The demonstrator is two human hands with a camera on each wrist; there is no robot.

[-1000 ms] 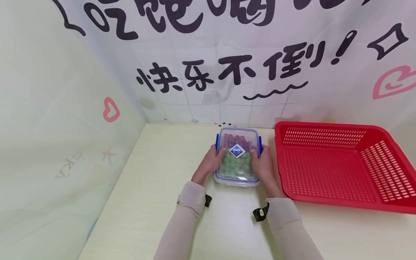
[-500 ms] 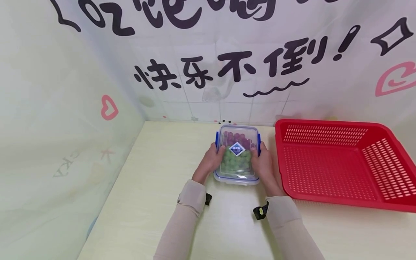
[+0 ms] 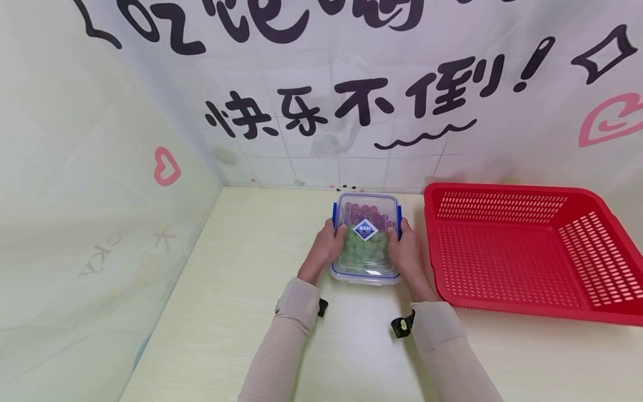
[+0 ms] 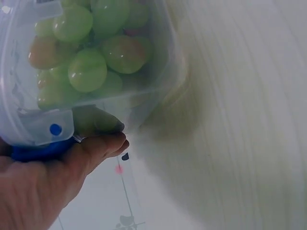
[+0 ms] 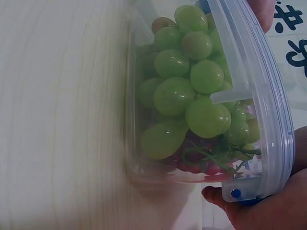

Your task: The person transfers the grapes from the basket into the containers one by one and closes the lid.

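A clear plastic food container (image 3: 365, 239) with a lid, blue side clips and a blue diamond label sits over the table in front of me. Through its walls show green grapes (image 5: 173, 96) at the near end and purple-red grapes (image 3: 365, 210) at the far end. My left hand (image 3: 325, 248) grips its left side, thumb over the lid's edge and fingers around the side by the clip. On the opposite side my right hand (image 3: 406, 254) holds it the same way. Both wrist views show fingers curling past the clips, partly hidden behind the walls.
A red perforated plastic basket (image 3: 507, 268) stands close on the right of the container. The pale wooden table (image 3: 251, 245) meets a printed wall sheet (image 3: 301, 56) at the back, and another sheet (image 3: 90, 195) hangs along the left.
The head view has tilted slightly, so the whole scene sits a little higher in it. Both hands keep hold of the container, with no clear shift relative to the table.
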